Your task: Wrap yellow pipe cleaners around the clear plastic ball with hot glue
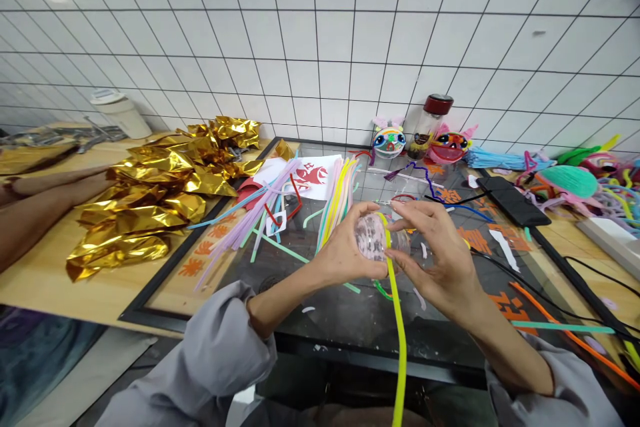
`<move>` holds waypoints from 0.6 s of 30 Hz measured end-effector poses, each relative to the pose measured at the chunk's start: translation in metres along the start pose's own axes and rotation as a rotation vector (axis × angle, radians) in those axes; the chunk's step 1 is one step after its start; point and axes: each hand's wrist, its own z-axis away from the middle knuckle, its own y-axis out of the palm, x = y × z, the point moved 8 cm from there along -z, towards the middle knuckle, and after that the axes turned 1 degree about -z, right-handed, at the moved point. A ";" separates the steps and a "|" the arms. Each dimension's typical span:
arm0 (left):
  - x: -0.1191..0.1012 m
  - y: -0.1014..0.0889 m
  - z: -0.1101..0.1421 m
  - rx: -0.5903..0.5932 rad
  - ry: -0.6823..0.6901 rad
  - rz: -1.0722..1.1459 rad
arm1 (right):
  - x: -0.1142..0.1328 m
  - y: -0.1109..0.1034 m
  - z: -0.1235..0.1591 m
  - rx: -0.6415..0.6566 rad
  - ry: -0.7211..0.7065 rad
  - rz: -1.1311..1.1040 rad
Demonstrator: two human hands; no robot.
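My left hand (350,247) is wrapped round a small clear plastic bottle (369,238), tilted on its side above the dark glass tabletop. A yellow pipe cleaner (399,333) passes round the bottle's middle, and its long free end hangs down past the table's front edge. The fingers of my right hand (440,250) pinch the yellow pipe cleaner against the bottle. Part of the bottle is hidden by my fingers. Pastel pipe cleaners (339,197) lie in a bundle just beyond my left hand.
Gold foil (165,193) is heaped at left, by another person's arms (50,200). Two decorated faces (389,140) and a red-capped bottle (425,127) stand against the tiled wall. A black phone (514,200), cables, an orange pipe cleaner (560,320) and a teal-shelled craft piece (567,181) are at right.
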 end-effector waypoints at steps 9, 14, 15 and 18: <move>-0.003 0.001 0.003 0.003 0.022 -0.073 | -0.016 0.007 0.002 0.139 0.094 -0.141; -0.003 0.001 0.003 0.006 -0.005 -0.097 | -0.013 0.006 0.003 0.134 0.098 -0.133; -0.002 0.001 0.003 0.008 -0.006 -0.094 | -0.013 0.006 0.003 0.131 0.098 -0.123; -0.002 0.001 0.003 0.008 0.003 -0.076 | -0.011 0.004 0.002 0.120 0.083 -0.088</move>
